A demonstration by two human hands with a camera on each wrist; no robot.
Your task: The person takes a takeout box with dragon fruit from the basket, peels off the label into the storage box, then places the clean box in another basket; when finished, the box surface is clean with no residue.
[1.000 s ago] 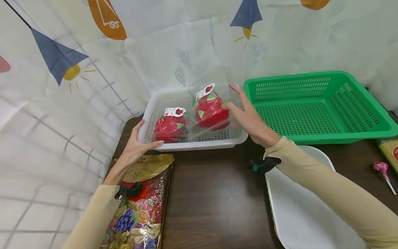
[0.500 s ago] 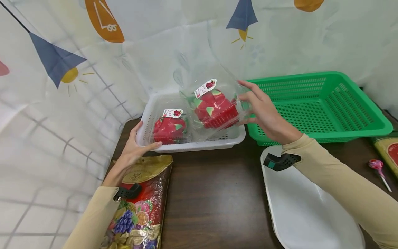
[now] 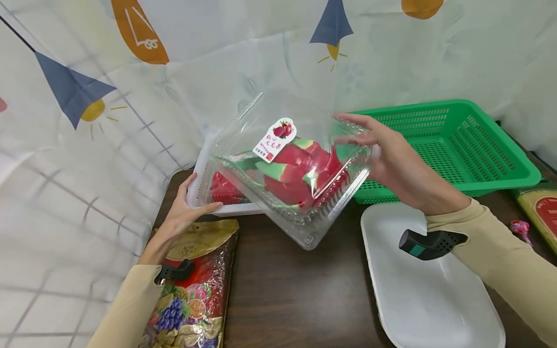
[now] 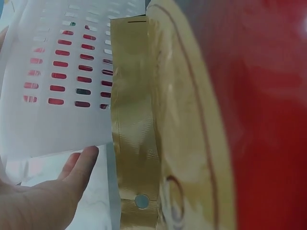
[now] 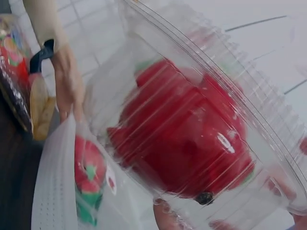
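In the head view my right hand (image 3: 402, 166) grips the right edge of a clear plastic clamshell box (image 3: 304, 232), raised and tilted over the table. Inside lies a red dragon fruit (image 3: 289, 186) with green-tipped scales, under a white label. The right wrist view shows this dragon fruit (image 5: 182, 134) close up through the ribbed plastic. My left hand (image 3: 178, 217) holds the left front corner of a white plastic basket (image 3: 237, 209), thumb along its near side. A second packed dragon fruit (image 3: 226, 188) sits in that basket, partly hidden behind the raised box.
A green basket (image 3: 452, 186) stands at the back right, with a white tray (image 3: 431, 290) in front of it. A fruit-print bag (image 3: 187, 285) lies at the left. A lollipop (image 3: 520, 227) and a yellow packet (image 3: 537, 208) lie at the far right.
My right hand has lifted the clamshell box out of the white basket and brought it nearer and to the right, tilting it. My left hand has stayed at the basket's corner.
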